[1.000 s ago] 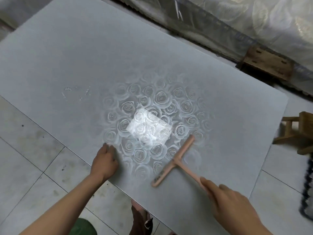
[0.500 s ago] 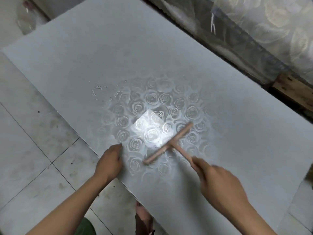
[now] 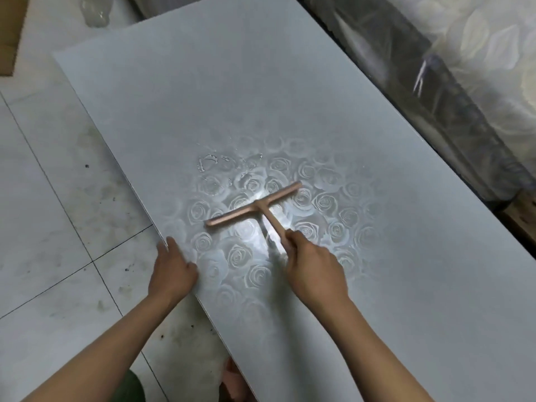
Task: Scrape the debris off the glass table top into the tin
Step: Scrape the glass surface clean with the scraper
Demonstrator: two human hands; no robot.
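Head view: right hand [image 3: 314, 268] grips the pink T-shaped scraper [image 3: 246, 210]; whitish, streaky debris [image 3: 220, 166] lies just beyond its crossbar, leftward.

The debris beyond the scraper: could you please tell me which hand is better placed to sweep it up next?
Right, probably. The right hand grips the scraper by its handle, blade on the table top just short of the debris. The left hand merely rests at the near edge, holding no tool.
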